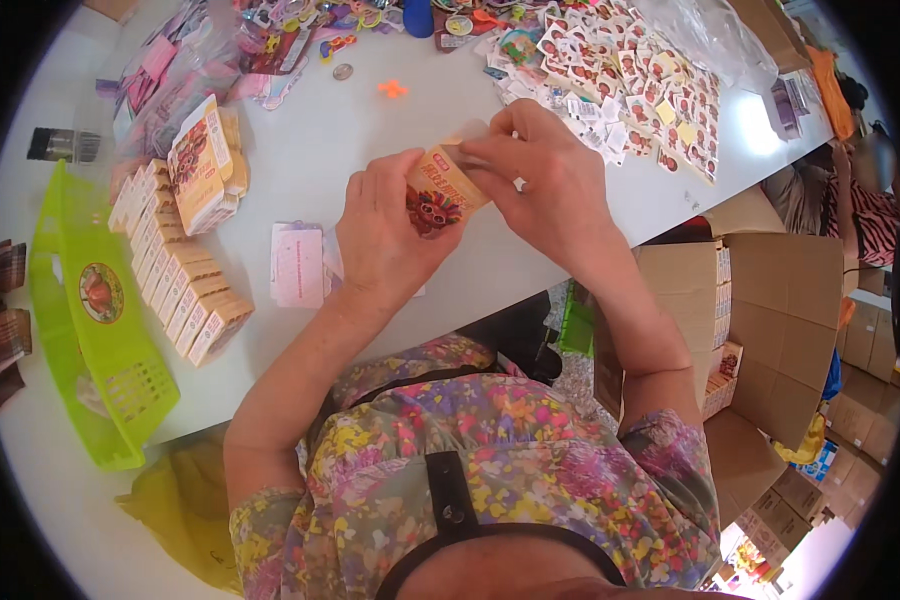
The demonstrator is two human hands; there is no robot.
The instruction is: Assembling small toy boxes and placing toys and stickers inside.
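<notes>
Over the table's near part, my left hand (378, 215) is closed round a small yellow-orange cardboard box (438, 190) with a colourful cartoon picture on its front. The box is tilted, its top end turned toward my right hand (555, 185). The thumb and fingers of that hand are pinched together at this upper end; what they hold there is partly hidden and blurred. Below my left wrist lies a stack of pale pink printed cards (298, 265). Farther off on the table sit a small orange plastic piece (392, 89) and a coin (343, 72).
At left stand a row of similar small boxes (185, 290), a pile of flattened box blanks (202, 165) and a lime-green plastic basket (95, 330). Loose picture stickers (660, 100) cover the far right. Beside me at right is an open cardboard carton (780, 310); another person appears beyond it.
</notes>
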